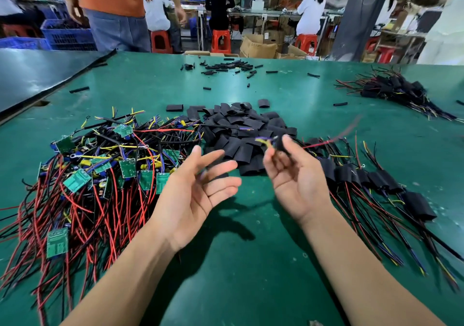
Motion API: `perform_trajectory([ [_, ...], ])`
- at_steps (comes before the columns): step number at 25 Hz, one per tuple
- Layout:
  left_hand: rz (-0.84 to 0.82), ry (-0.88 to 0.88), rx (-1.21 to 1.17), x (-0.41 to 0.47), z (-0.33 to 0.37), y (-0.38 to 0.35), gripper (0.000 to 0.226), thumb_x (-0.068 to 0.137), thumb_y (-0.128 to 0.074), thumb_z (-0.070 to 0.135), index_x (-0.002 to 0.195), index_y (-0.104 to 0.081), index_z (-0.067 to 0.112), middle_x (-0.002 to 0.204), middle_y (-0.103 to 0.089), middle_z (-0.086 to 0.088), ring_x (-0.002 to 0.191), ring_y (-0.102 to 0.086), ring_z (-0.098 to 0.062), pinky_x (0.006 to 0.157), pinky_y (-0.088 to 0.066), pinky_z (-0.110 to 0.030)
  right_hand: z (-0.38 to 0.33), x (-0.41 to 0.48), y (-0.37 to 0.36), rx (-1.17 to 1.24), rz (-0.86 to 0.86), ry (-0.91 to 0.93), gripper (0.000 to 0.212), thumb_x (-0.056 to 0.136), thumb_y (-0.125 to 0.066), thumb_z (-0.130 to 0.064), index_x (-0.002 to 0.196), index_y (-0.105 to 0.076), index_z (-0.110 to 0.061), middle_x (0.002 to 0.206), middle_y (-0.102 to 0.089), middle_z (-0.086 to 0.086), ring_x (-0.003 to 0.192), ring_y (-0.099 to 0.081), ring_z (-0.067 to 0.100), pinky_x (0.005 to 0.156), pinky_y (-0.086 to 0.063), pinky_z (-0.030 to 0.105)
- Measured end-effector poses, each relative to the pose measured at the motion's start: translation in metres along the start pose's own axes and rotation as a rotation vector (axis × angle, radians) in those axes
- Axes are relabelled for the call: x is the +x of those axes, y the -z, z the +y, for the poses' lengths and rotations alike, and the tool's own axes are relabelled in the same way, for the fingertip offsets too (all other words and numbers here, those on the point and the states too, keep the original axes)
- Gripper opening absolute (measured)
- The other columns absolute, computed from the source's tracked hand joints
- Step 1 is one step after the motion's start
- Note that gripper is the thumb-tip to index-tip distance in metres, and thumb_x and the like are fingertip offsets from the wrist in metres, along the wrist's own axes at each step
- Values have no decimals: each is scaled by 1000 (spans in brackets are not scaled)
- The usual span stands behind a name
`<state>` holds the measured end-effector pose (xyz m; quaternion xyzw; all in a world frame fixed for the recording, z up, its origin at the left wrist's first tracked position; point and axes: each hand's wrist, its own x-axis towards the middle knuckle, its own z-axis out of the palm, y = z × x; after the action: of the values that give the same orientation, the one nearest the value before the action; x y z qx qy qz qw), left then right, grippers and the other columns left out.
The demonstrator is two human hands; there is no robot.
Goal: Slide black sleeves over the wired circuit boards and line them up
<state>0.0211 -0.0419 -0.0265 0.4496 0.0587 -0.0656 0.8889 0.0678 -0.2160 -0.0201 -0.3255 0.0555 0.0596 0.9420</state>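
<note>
The left hand (pixel 200 187) is open, palm up, and holds nothing. The right hand (pixel 293 175) pinches a blurred wired sleeve (pixel 281 147) above the worktop (pixel 251 263), near the loose sleeves (pixel 241 124) and the sleeved row (pixel 371 177). Bare boards (pixel 77 180) lie on the left.

Bare green wired circuit boards (pixel 77 180) heap at left, flat black sleeves (pixel 241 129) pile centre, sleeved boards (pixel 376 177) lie in a row right.
</note>
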Motion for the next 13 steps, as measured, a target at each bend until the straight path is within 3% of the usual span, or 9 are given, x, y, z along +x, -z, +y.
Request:
perform_trajectory([
  [2,28,12,-14,0,0,1,53,101,-40,47,122,-62,3,99,-74,-17,64,-73,-23,58,-59,-29,-10,4,6,234,75,86,7,80,-71,-6,76,-74,-1,78,-73,15,69,-74,21,66,-62,28],
  [4,60,9,10,0,-1,3,54,102,-39,46,120,-62,1,90,-73,-15,63,-72,-23,56,-59,-29,-14,8,15,273,170,106,11,92,-66,-13,95,-67,-3,84,-72,12,71,-72,17,66,-60,25],
  [9,84,16,57,0,-4,2,53,102,-39,45,116,-64,0,83,-71,-12,62,-71,-23,56,-59,-28,-19,15,26,283,251,88,31,98,-60,-39,90,-61,-9,80,-72,1,46,-52,8,45,-41,18],
  [13,116,16,77,4,-6,3,51,103,-40,44,111,-65,1,78,-71,-10,59,-70,-21,54,-58,-27,-25,13,31,283,362,148,42,101,-48,-51,100,-59,-11,85,-75,1,44,-49,9,44,-34,18],
])
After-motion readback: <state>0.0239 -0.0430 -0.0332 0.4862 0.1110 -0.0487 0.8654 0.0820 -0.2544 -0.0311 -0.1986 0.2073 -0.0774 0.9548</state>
